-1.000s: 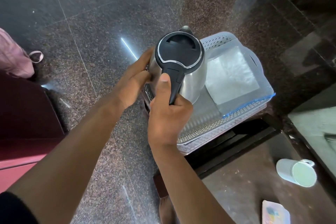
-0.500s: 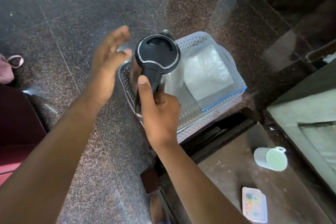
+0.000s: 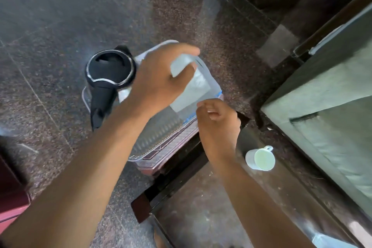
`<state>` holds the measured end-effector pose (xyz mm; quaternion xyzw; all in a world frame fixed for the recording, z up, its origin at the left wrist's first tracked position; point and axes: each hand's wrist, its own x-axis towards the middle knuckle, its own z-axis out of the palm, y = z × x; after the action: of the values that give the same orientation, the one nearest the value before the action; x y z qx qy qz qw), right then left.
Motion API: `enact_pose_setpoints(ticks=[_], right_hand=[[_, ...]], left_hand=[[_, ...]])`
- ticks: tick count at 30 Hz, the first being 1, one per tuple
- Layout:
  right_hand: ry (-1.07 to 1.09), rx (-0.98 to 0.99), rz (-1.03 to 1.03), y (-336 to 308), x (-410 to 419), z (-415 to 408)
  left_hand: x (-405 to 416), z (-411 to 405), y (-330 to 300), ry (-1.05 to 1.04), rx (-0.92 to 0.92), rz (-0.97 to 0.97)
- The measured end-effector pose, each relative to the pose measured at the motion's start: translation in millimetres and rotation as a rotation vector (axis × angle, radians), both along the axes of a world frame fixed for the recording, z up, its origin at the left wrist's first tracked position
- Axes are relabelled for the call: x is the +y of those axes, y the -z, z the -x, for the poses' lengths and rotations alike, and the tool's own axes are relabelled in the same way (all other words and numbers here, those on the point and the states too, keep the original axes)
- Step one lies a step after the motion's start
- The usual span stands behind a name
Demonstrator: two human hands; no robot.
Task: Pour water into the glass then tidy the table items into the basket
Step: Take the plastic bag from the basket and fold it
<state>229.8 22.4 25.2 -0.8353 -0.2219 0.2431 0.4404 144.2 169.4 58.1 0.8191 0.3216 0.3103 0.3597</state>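
A steel kettle (image 3: 110, 68) with a black lid and handle stands upright in the left end of the pale plastic basket (image 3: 161, 143), and neither hand touches it. My left hand (image 3: 159, 80) reaches over the basket, thumb and forefinger curved around the far corner of a clear zip bag (image 3: 197, 86) with white paper inside. Blur hides whether it grips the bag. My right hand (image 3: 219, 127) hovers at the basket's near right corner with loosely curled fingers, its fingertips at the bag's blue edge. A white mug (image 3: 260, 159) lies on its side on the dark table (image 3: 201, 207).
The basket sits on the granite floor against the table's far corner. A pale card (image 3: 330, 242) lies at the table's near right edge. A green cushioned seat (image 3: 332, 106) fills the right side, and maroon furniture (image 3: 12, 197) stands at the left.
My right hand let go of the kettle handle and moved right to the basket's corner. My left hand swung from the kettle's left side across to the bag. The kettle now stands free.
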Motion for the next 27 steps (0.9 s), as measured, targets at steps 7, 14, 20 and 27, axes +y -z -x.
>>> enact_pose_setpoints(ticks=[7, 14, 20, 27], right_hand=[[0.054, -0.005, 0.060, 14.0, -48.1, -39.6], [-0.119, 0.054, 0.138, 29.8, -65.5, -52.8], [-0.231, 0.034, 0.222, 43.8, -68.5, -49.7], [-0.378, 0.016, 0.232, 50.4, -50.0, -32.0]], left_hand=[[0.8, -68.7, 77.4, 0.289, 0.486, -0.214], [3.9, -92.6, 105.8, 0.302, 0.518, -0.354], [4.7, -86.9, 118.0, 0.273, 0.346, -0.381], [6.5, -74.4, 103.1, 0.226, 0.285, -0.425]])
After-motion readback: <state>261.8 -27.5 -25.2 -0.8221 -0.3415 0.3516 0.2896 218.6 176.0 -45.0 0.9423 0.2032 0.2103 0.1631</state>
